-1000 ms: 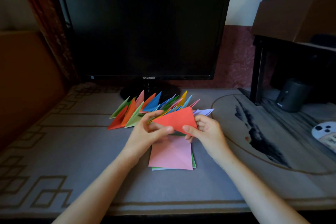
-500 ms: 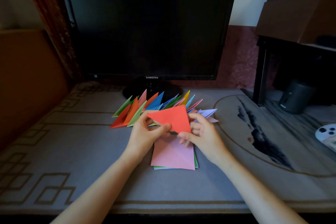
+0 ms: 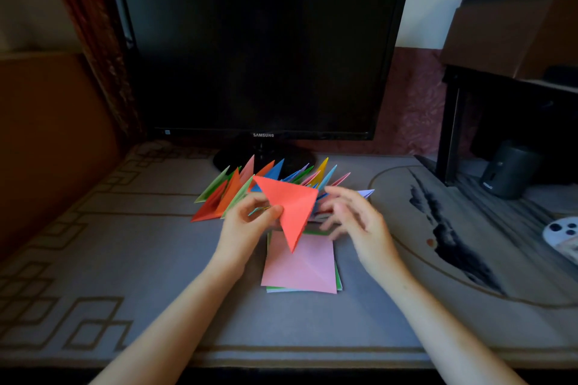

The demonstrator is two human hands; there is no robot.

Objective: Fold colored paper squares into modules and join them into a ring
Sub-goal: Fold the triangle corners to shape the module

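Dim room light, darkest along the edge at six o'clock. The bare right hand is motion-blurred; straight lines bow near the edges.

A black Samsung monitor stands behind, a dark cylindrical speaker at right.

The paper is showing coral red. The stack is showing pink on top, with green and pale blue edges peeking out. The modules are fanning in green, red, orange, pink, blue, yellow and lilac. The mat is showing grey with tan key-pattern lines and a dark brush-stroke motif at right. The monitor is looking black.
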